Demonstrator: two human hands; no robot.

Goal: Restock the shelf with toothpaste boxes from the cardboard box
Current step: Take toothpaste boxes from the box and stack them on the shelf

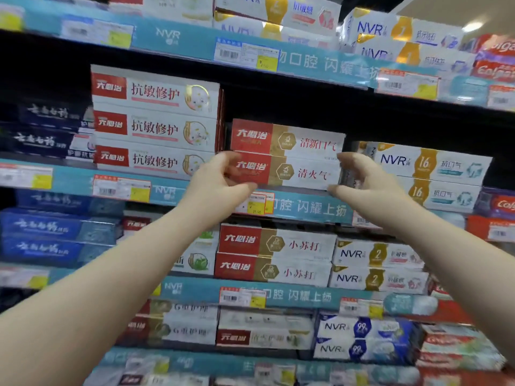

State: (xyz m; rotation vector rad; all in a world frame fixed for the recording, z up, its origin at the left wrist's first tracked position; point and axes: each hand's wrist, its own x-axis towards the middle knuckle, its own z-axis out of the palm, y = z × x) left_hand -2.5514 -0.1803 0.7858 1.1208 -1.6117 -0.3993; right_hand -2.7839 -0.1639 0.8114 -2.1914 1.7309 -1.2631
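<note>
A red, gold and white toothpaste box (289, 172) lies on the middle shelf (306, 208), under a matching box (287, 140). My left hand (220, 179) curls around the lower box's red left end, fingers on top and thumb beneath. At the white right end, my right hand (365, 181) holds it the same way. Both arms reach up from the bottom corners. The cardboard box is out of view.
A taller stack of red-and-white boxes (156, 123) stands just left of the held box, and NVR boxes (429, 165) sit close on the right. A dark gap lies above the two-box stack. Price tags (257, 203) hang on the blue shelf edge. Shelves above and below are full.
</note>
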